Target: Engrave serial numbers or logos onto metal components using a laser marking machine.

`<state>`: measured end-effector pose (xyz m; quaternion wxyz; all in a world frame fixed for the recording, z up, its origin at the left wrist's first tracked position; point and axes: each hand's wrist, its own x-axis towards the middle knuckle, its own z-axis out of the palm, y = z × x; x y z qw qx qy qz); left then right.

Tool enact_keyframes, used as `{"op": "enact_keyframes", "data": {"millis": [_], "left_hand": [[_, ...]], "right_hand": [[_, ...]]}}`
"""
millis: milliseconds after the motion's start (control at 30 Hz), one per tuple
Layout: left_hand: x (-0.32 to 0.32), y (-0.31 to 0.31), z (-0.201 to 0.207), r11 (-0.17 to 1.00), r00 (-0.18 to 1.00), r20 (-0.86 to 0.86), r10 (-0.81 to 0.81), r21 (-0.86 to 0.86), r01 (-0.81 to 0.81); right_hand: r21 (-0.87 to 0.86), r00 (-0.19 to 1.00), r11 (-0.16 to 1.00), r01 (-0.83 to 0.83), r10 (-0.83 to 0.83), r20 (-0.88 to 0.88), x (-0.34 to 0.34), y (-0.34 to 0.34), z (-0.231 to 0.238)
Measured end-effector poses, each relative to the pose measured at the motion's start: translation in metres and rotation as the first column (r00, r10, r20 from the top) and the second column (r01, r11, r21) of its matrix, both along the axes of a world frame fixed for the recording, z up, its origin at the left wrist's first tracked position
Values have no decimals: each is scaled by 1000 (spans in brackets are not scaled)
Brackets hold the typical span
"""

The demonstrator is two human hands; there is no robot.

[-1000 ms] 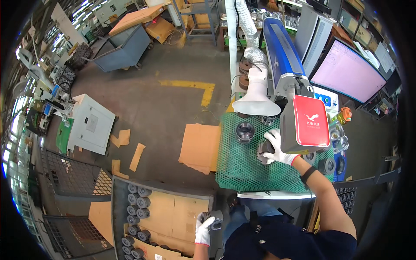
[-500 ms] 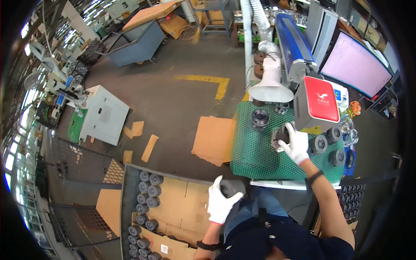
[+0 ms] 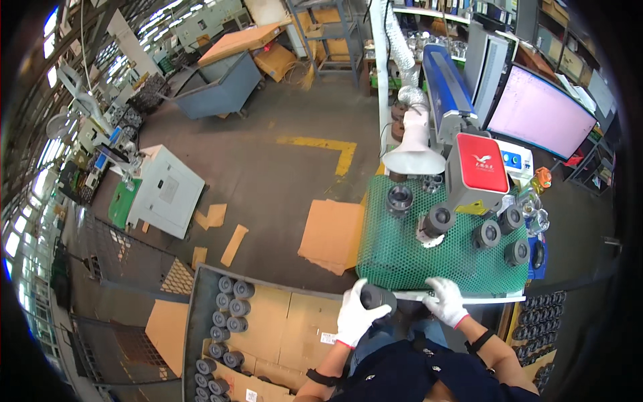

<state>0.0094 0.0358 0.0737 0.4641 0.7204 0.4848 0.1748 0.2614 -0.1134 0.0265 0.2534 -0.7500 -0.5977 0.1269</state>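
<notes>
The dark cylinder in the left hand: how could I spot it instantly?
Find the green mesh mat at right. Just below its near left corner, a white-gloved left hand holds a dark grey cylinder. Unlike similar cylinders on the mat, this one is in a hand.

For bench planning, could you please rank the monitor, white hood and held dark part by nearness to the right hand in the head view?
1. Held dark part, in the left hand
2. White hood, farther ahead
3. Monitor, upper right
</notes>
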Motion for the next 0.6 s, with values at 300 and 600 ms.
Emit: {"op": "enact_keyframes", "data": {"millis": [300, 600], "left_hand": [[12, -11, -56, 374, 874, 361, 325, -898, 231], [-25, 29, -94, 56, 539, 501, 677, -765, 641]], "right_hand": [[-212, 941, 935, -284, 228, -251, -32, 25, 50], [-551, 521, 835, 11, -475, -709, -25, 101, 5]]}}
